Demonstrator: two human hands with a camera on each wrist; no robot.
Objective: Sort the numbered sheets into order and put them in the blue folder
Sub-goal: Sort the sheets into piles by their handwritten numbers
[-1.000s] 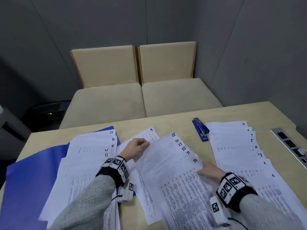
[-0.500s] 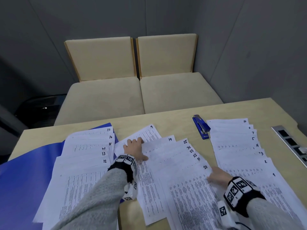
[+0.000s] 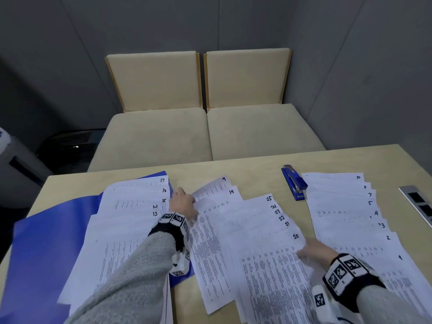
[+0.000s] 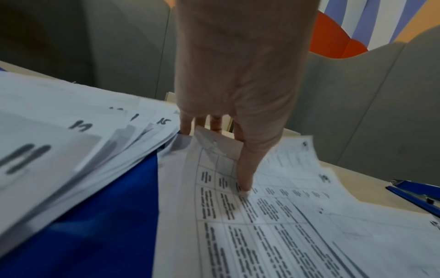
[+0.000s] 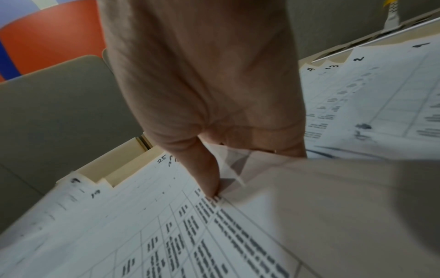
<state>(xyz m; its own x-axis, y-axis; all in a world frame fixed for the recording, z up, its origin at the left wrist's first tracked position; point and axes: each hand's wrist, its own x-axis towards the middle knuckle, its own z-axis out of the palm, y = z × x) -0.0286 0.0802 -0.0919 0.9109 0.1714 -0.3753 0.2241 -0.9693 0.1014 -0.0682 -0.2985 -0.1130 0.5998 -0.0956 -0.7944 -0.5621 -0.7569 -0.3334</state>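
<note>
While pinching at two sheets at once, bent over a pale table [image 3: 252, 167] spread with numbered paper.

On the left, a blue folder [image 3: 46, 242], lying open and flat, its near and left parts bare. Across its right part, a left fan [image 3: 131, 206] of sheets, numbered 17 at the far end down through 16 and 15 to 13, with 12 readable only from the left wrist.

Just right of that, sheet 9 [image 3: 215, 185] farthest, then sheet 19 [image 3: 217, 202] overlapping it, left edge lying over the folder's blue. Left hand [image 3: 183, 203] at the far left corner of sheet 19: thumb [image 4: 247, 169] pressed on the printed face, fingers [image 4: 185, 122] tucked beneath, corner lifted and nipped between them.

In the middle, touching sheet 19, a middle fan [image 3: 257, 220] stepped from 25 far to 20 near. Right hand [image 3: 314, 252] at its right edge beside the 20: thumb [image 5: 202, 169] down on the print, other fingers under a raised, blurred flap of paper, so pinching that edge. Cannot tell how many sheets caught in it.

On the right, apart from the middle fan, a right fan [image 3: 346, 206] running from 10 far to 1 near.

Between the far ends of the middle and right fans, a blue stapler [image 3: 294, 182] on bare wood. At the right edge, a metal socket panel [image 3: 418, 204]. Beyond the table, two beige seats [image 3: 205, 127] against grey walls.

Grey sleeves and marker-patterned wristbands on both arms.
</note>
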